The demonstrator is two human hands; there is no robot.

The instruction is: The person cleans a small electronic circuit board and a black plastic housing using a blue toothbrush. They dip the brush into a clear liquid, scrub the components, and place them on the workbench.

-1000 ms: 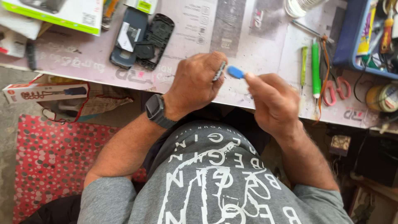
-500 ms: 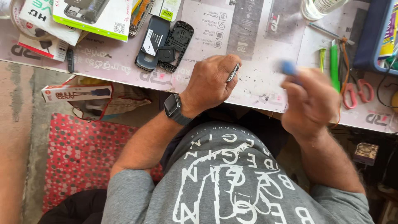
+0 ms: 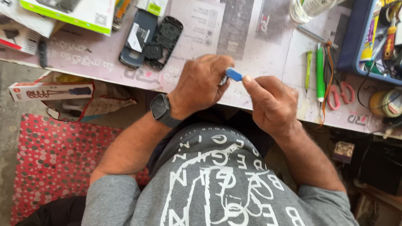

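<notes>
My left hand (image 3: 200,83) is closed around a small thin phone part (image 3: 222,80), which shows only as a sliver at my fingertips above the table's front edge. My right hand (image 3: 270,102) pinches a small blue plastic pick (image 3: 234,75) between thumb and forefinger, its tip touching the part in my left hand. A dark smartwatch (image 3: 161,109) sits on my left wrist. Both hands meet over the paper-covered worktable (image 3: 259,50).
An opened dark phone body with its black frame (image 3: 151,38) lies at the back left, beside boxed goods (image 3: 79,12). Green tools (image 3: 319,71), red-handled scissors (image 3: 340,93) and a tape roll (image 3: 385,102) lie right. A blue tray (image 3: 356,37) stands at the far right.
My right hand swung out to the right with the blue pick, then came back to the part in my left hand. The left hand stayed nearly still.
</notes>
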